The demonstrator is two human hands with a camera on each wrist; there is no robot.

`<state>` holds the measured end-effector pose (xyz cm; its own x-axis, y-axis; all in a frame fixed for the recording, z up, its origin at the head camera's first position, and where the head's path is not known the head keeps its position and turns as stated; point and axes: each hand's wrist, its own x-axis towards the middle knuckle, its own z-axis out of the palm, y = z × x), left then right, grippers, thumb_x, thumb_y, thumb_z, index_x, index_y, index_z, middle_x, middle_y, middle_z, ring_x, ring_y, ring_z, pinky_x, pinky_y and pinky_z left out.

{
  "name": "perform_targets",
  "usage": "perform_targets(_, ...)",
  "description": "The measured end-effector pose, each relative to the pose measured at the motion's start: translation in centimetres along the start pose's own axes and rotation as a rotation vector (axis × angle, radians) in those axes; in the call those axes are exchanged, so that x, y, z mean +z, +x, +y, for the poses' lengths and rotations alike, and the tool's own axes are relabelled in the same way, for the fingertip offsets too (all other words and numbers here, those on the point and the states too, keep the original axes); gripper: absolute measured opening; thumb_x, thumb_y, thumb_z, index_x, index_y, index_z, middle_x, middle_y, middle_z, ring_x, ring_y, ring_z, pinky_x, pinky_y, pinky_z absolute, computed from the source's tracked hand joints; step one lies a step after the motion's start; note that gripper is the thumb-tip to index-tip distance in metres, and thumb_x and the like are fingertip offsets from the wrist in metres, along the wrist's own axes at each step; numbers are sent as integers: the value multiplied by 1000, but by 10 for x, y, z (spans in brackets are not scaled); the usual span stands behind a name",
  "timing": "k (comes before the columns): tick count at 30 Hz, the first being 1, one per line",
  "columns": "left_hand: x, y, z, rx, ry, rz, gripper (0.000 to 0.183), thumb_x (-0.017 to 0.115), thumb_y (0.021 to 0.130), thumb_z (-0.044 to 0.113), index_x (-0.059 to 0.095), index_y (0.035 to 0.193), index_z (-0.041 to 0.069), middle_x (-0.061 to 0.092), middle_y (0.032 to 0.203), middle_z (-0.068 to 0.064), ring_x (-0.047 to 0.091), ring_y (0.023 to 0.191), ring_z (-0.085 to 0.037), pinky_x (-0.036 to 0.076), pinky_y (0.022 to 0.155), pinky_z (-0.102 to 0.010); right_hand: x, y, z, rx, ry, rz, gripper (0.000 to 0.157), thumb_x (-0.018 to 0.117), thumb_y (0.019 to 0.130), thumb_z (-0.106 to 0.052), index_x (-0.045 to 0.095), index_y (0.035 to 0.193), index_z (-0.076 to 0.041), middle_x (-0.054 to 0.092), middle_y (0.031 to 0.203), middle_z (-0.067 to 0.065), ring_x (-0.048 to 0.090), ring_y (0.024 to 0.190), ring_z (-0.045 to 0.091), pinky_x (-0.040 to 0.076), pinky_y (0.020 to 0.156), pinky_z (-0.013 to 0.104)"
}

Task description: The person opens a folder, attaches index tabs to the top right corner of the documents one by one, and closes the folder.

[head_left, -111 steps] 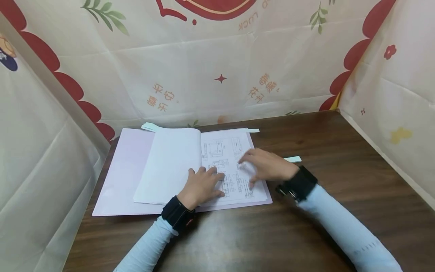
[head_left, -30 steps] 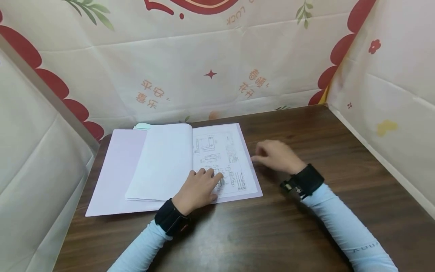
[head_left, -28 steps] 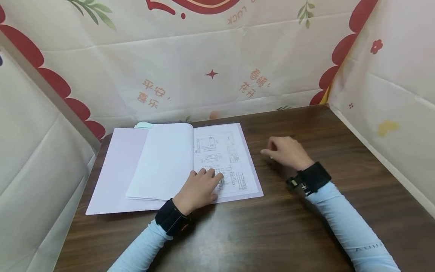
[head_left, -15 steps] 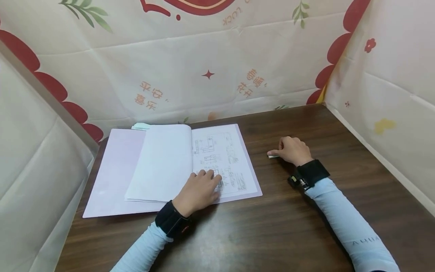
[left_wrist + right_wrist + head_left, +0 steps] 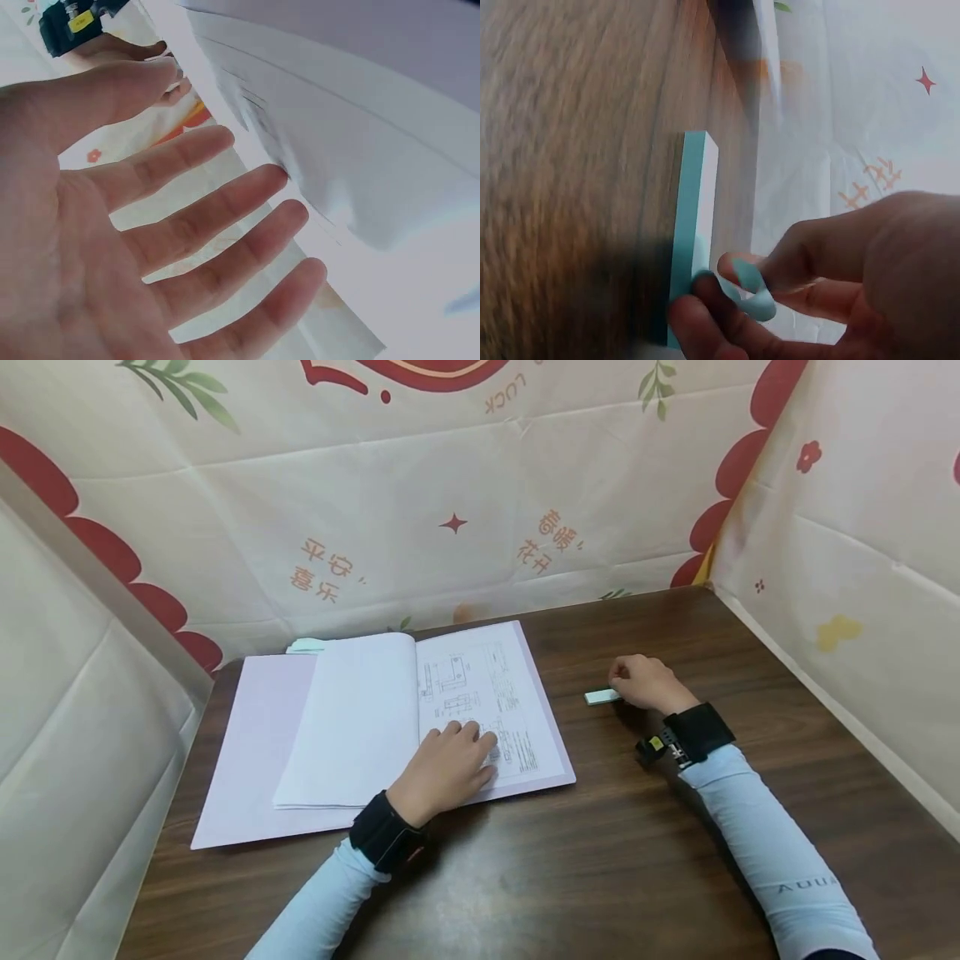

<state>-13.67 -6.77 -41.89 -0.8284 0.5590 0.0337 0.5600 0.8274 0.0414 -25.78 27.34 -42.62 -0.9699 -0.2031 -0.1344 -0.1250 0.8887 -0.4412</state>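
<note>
A lilac folder [image 5: 251, 752] lies open on the table. White sheets [image 5: 352, 727] are turned over to its left, and a page with line drawings [image 5: 480, 660] shows on its right. My left hand [image 5: 442, 768] rests on this page near its lower edge, and the left wrist view shows its fingers extended. To the right of the folder, a pale teal pad of narrow sticky notes [image 5: 694, 202] is by my right hand [image 5: 651, 683]. In the right wrist view, thumb and fingers pinch a curled sticky note [image 5: 754, 296] at the pad's near end.
Pale teal tabs [image 5: 306, 646] stick out above the turned sheets at the folder's top. The dark wooden table [image 5: 525, 877] is bounded by a printed cloth [image 5: 405, 560] at the back and by cloth on both sides.
My right hand has moved from the drawing page rightward to the sticky note pad, where it now pinches a note. The tab at the right page's top is gone from view. My left hand stays on the page.
</note>
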Motion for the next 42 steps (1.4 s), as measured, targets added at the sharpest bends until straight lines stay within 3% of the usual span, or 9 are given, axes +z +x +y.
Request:
perform_targets(6,-20,33,23,68,34,6,38,60,103,39,63,136,18,66,117,-5,60,99,-22,54,81,-39,-3,0,5,2,23,-25,27,49,105,-19,68,111,-1,64,102,16,57,87,28,46,70,35)
perform_targets(12,-41,78,60,138,152,-19,45,53,106,45,57,142,19,62,133,-3,62,114,-24,55,90,-42,-1,-1,5,53,22,17,48,54,103,-42,68,86,1,56,74,8,54,69,24,42,59,32)
perform_targets(15,-39,102,77,157,207,-90,49,47,108,50,54,146,20,59,141,-1,60,125,-23,53,101,-40,2,1,5,43,16,51,36,66,98,-31,70,80,0,60,72,9,55,68,23,42,58,30)
perform_targets(18,-30,125,88,159,228,-208,57,39,109,53,49,152,19,50,157,-3,49,144,-21,41,118,-36,4,3,6,30,13,61,15,68,94,-14,73,89,0,69,86,13,59,76,25,46,64,32)
perform_targets(22,-16,148,93,146,216,-324,66,33,109,58,40,159,18,30,171,-1,28,158,-16,24,128,-29,3,5,6,33,11,15,17,69,94,-9,68,105,3,67,99,19,59,85,30,49,72,38)
perform_targets(28,-4,159,98,92,172,-406,65,33,107,63,50,154,23,35,168,4,33,155,-13,32,123,-28,2,4,3,51,14,-4,13,69,94,-9,73,101,2,69,98,18,60,84,29,49,72,37)
perform_targets(32,0,159,97,69,131,-398,63,34,107,62,52,152,22,38,166,2,39,151,-14,38,119,-29,-1,2,4,50,1,18,14,69,93,-9,74,100,3,70,98,19,61,83,29,49,71,37)
perform_targets(38,4,155,94,25,37,-401,72,36,106,62,35,162,16,26,172,0,28,158,-15,30,124,-29,-12,-1,17,78,-67,100,14,67,91,-9,73,92,3,69,91,19,61,80,31,50,68,41)
perform_targets(42,4,155,95,37,-5,-403,74,37,106,62,29,164,16,21,174,0,23,160,-13,28,126,-29,-24,-8,34,116,-73,179,18,65,94,-12,71,89,3,67,86,18,59,78,32,47,67,42)
